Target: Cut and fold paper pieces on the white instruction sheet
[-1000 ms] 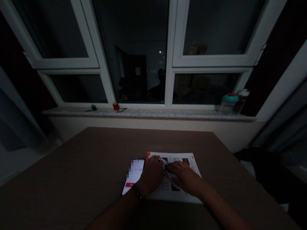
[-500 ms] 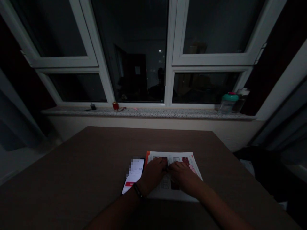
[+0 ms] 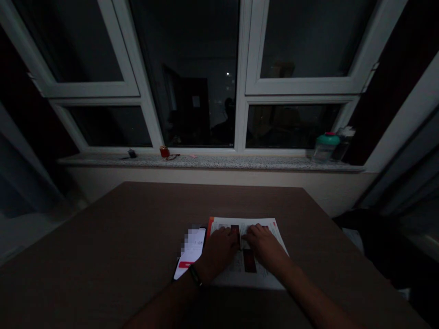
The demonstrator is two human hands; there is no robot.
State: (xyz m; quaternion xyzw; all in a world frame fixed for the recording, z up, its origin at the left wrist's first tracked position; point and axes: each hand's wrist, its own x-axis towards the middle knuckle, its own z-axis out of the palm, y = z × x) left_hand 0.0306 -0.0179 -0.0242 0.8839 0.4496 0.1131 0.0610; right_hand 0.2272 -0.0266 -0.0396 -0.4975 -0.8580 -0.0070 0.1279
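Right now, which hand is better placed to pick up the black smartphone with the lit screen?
Left: the left hand lies beside the black smartphone; the right hand is farther off, across the white printed sheet.

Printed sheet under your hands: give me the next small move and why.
Probably slide the right hand outward toward the right edge of the printed sheet. Both hands lie flat on it with fingertips nearly meeting mid-sheet, and the left hand already overlaps its other edge, beside the phone.

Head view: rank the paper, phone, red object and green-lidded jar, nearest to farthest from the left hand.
1. Printed sheet: under the left hand.
2. Phone: just to the hand's left.
3. Red object: on the windowsill, left.
4. Green-lidded jar: far right of the sill.
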